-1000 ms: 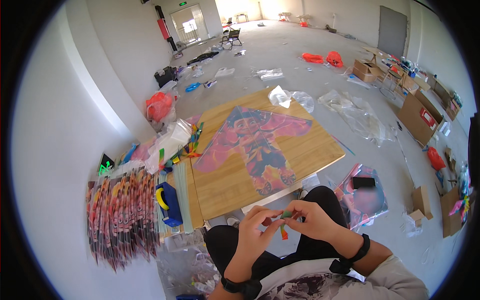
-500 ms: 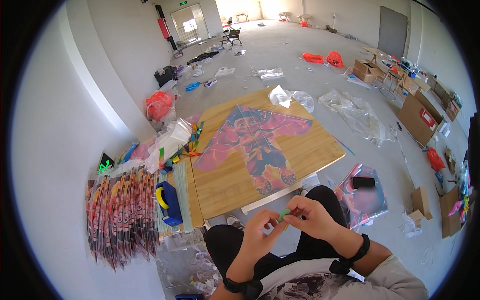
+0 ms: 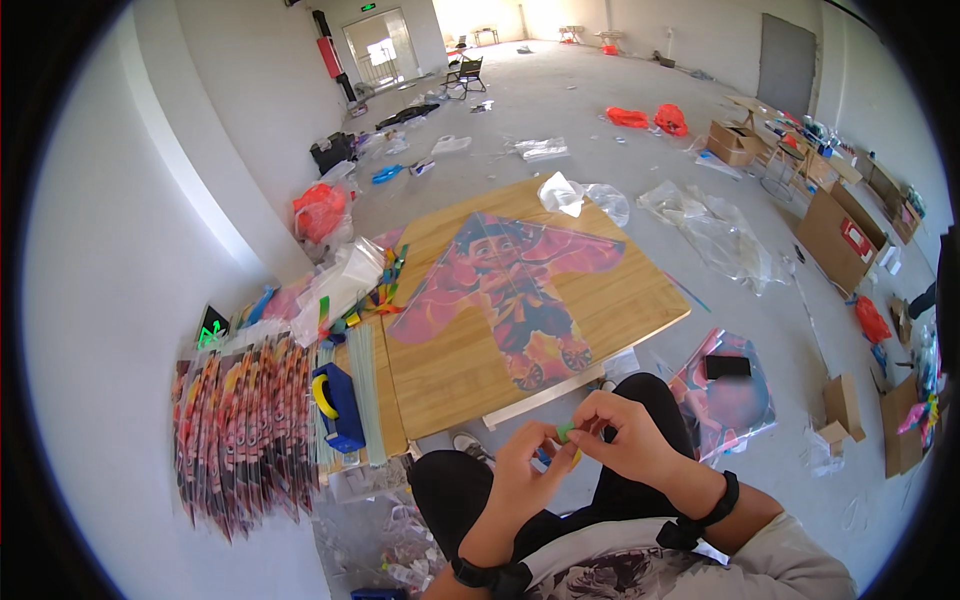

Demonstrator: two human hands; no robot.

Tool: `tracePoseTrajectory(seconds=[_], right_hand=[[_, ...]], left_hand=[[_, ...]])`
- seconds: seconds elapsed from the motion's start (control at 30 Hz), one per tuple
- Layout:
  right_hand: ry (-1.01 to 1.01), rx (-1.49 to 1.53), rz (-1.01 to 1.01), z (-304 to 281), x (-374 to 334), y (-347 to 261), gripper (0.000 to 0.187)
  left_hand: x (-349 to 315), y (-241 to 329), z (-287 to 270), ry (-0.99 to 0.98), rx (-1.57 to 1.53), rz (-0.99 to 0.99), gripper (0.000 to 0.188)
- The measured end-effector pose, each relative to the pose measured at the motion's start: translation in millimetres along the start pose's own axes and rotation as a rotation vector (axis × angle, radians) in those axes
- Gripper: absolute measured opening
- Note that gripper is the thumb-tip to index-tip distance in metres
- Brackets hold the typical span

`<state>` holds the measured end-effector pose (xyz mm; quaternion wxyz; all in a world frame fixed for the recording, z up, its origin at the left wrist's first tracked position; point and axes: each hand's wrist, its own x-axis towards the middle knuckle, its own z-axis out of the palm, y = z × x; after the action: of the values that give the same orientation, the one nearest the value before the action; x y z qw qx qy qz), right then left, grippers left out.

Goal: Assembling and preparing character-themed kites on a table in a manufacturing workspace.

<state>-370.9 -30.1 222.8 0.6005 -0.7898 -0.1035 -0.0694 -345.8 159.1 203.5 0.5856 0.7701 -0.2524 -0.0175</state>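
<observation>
Over my lap, my left hand [image 3: 533, 462] and my right hand [image 3: 624, 440] meet, both with thumb and fingers pinched on a small green ribbon-like piece [image 3: 564, 433]. A bit of yellow shows just below it, and my fingers hide the rest. Beyond my hands, a pink and purple kite [image 3: 520, 290] printed with a cartoon figure lies spread flat on the wooden table [image 3: 640, 300]. Multicoloured ribbons [image 3: 388, 285] lie at the table's left edge.
Left of the kite are a blue tape dispenser [image 3: 342, 410] with a yellow roll, thin pale rods [image 3: 366, 395] and a hanging row of folded printed kites [image 3: 245, 425]. To the right, a black phone [image 3: 727, 367] rests on printed sheets. Clear plastic [image 3: 715, 235] and cardboard boxes [image 3: 840, 240] lie beyond.
The green piece has turned slightly between my fingertips, and less of it shows. My hands stay in nearly the same place. A dark sleeve has come into view at the far right edge.
</observation>
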Motion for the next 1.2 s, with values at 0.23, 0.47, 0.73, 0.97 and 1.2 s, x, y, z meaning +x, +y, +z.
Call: tracePoseTrajectory(seconds=[0.23, 0.47, 0.73, 0.97, 1.2], right_hand=[[-0.034, -0.058, 0.004, -1, 0, -5, 0.011], [-0.044, -0.008, 0.038, 3, -2, 7, 0.010], [-0.048, 0.127, 0.149, 4, -6, 49, 0.010], [0.055, 0.294, 0.251, -31, -34, 119, 0.008], [0.184, -0.106, 0.298, -42, -72, 165, 0.008]], left_hand=[[3, -8, -2, 0.127, -0.107, 0.054, 0.013], [4, -11, -3, 0.133, -0.183, 0.038, 0.011], [0, -51, -42, 0.312, -0.130, -0.074, 0.025], [-27, -196, -194, 1.065, 0.308, -0.183, 0.025], [-72, -292, -308, 0.978, 0.489, -0.298, 0.027]])
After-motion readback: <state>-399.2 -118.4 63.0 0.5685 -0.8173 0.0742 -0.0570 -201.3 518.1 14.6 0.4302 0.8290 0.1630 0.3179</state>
